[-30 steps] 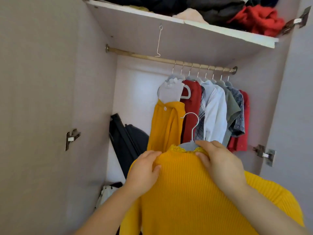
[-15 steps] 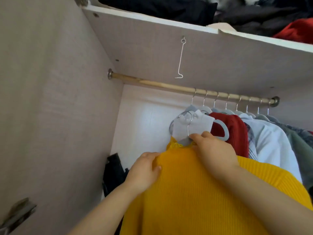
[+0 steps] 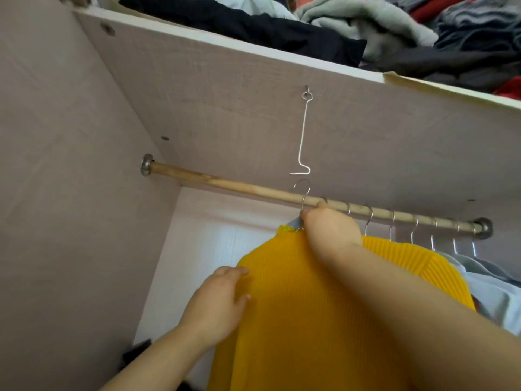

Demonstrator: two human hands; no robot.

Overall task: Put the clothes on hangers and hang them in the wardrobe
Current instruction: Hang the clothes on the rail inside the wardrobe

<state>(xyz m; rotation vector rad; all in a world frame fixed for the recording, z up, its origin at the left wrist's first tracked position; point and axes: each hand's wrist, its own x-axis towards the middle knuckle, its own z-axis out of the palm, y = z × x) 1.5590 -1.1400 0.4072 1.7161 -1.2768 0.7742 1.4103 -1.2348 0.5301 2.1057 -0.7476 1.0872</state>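
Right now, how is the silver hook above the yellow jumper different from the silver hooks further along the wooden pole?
The silver hanger hook of the yellow knitted jumper is pinched by the right hand and stands in front of the wooden pole, not yet hung. The other silver hooks loop over it, untouched. Both are curved metal.

The shelf (image 3: 225, 88) holds heaped clothes (image 3: 282, 29); hanger hooks (image 3: 368, 218) hang on the rod (image 3: 225, 183) below.
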